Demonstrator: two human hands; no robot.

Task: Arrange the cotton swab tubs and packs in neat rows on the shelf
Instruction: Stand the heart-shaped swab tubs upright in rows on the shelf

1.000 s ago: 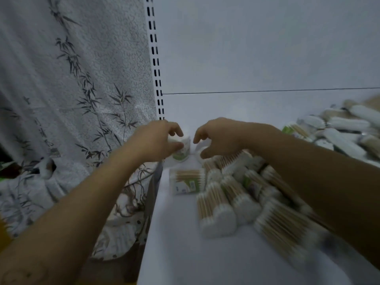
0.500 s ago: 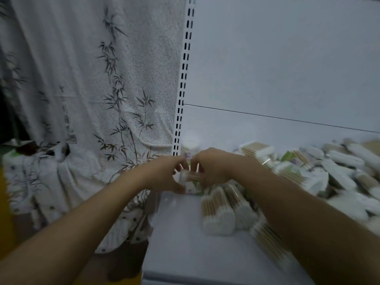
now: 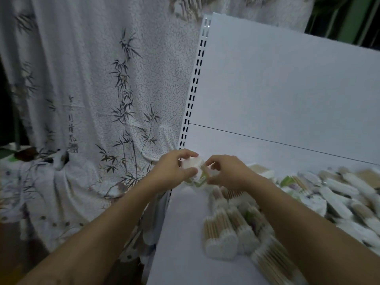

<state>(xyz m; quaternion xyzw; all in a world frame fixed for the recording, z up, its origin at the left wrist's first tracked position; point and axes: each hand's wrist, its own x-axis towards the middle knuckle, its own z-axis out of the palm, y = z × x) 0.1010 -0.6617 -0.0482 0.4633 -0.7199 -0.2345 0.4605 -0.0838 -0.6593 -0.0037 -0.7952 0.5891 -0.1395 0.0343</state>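
A small round tub of cotton swabs with a green label is lifted and tilted at the shelf's far left corner. My left hand grips its white top from the left. My right hand pinches its lower right side. Heart-shaped swab packs lie on the white shelf just in front of my right forearm. A jumbled heap of packs covers the right side of the shelf.
The white back panel rises behind the shelf, with a slotted upright at its left edge. A bamboo-print cloth hangs to the left, beyond the shelf's left edge.
Both hands took the tub that lay on its side and raised it toward the far left corner. My view has tilted upward and shifted left.
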